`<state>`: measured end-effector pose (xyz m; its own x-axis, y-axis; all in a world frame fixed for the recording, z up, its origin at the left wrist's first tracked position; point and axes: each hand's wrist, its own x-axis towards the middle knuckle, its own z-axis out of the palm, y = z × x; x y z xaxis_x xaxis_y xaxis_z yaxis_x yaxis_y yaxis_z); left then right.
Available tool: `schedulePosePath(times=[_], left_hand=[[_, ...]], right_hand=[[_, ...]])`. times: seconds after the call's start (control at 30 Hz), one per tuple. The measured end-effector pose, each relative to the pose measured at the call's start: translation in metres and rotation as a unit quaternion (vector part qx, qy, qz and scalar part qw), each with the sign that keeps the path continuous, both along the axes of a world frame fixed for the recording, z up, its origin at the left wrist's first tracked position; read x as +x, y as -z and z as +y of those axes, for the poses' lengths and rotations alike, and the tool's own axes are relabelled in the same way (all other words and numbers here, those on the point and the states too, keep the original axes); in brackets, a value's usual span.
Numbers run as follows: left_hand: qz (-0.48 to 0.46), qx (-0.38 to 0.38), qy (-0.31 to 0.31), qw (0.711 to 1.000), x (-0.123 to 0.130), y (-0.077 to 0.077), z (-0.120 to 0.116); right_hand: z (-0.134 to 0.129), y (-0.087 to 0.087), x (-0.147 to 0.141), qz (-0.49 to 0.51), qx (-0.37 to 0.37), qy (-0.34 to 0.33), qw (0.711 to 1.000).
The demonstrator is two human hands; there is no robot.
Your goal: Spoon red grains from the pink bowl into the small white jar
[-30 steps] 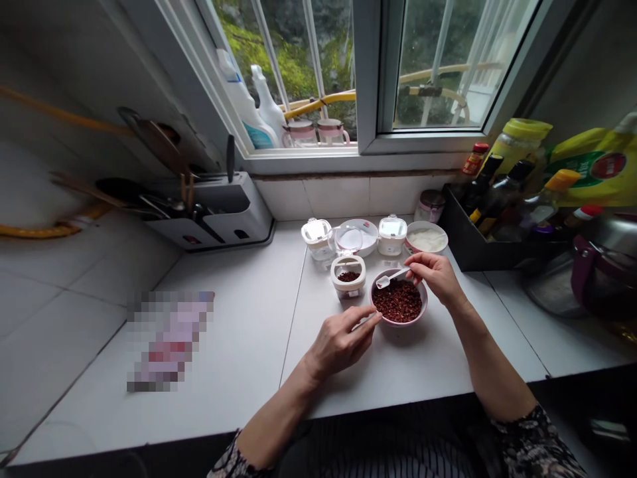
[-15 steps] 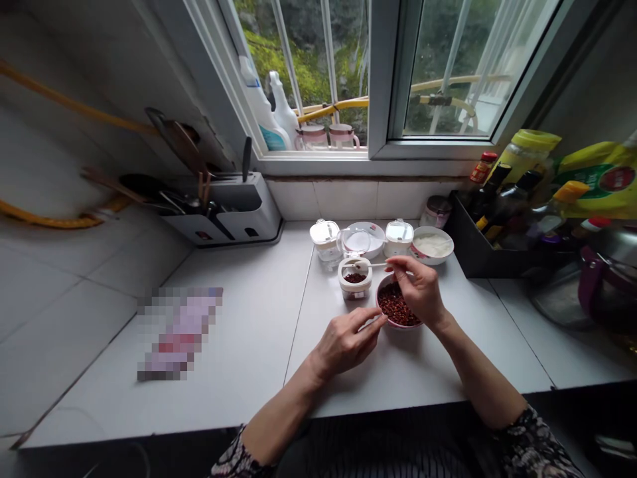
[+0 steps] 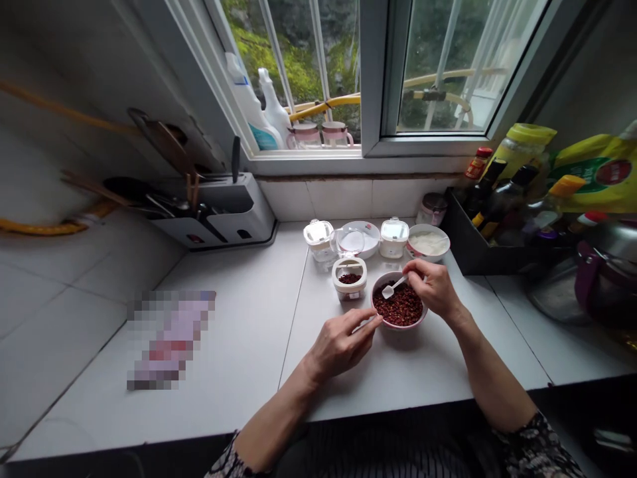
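A white bowl (image 3: 399, 326) with a pink edge holds small dark red dried grains (image 3: 403, 308) that look like Sichuan peppercorns. The fingertips of my left hand (image 3: 343, 342) grip the bowl's left rim. Pinched in my right hand (image 3: 435, 287) is a small white spoon (image 3: 388, 292), its head low over the grains. To the left of the bowl stands a seasoning jar (image 3: 349, 289), its lid raised, with some of the same grains inside. Behind it are two more seasoning jars, one on the left (image 3: 320, 240) and one on the right (image 3: 394, 239).
A bowl of white powder or grains (image 3: 428, 244) and another white bowl (image 3: 365, 249) sit at the back. The dark bottle box (image 3: 478, 255) is at right, beside a pot (image 3: 562, 285). A grey utensil holder (image 3: 243, 219) stands at left. A blurred packet (image 3: 174, 338) lies on the counter.
My right hand has brought the spoon from over the open jar back to the bowl, moving right and toward me. My left hand stays at the bowl's rim.
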<state>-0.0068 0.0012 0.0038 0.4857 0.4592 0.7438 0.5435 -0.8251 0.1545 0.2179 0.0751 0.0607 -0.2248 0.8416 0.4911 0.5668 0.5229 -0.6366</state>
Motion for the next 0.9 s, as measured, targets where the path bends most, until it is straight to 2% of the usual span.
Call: schedulePosePath(times=[0.17, 0.43, 0.9], left_hand=[[0.006, -0.002, -0.002, 1.0, 0.0, -0.0011, -0.0004], [0.005, -0.003, 0.0, 1.0, 0.0003, -0.0025, -0.0002], [-0.002, -0.005, 0.002, 1.0, 0.0, -0.0008, -0.0003]], right_hand=[[-0.0035, 0.0058, -0.0091, -0.029, -0.033, -0.043, 0.998], [-0.0012, 0.0028, -0.0015, 0.003, -0.022, -0.004, 1.0], [-0.0013, 0.0026, -0.0015, -0.021, -0.017, 0.002, 1.0]])
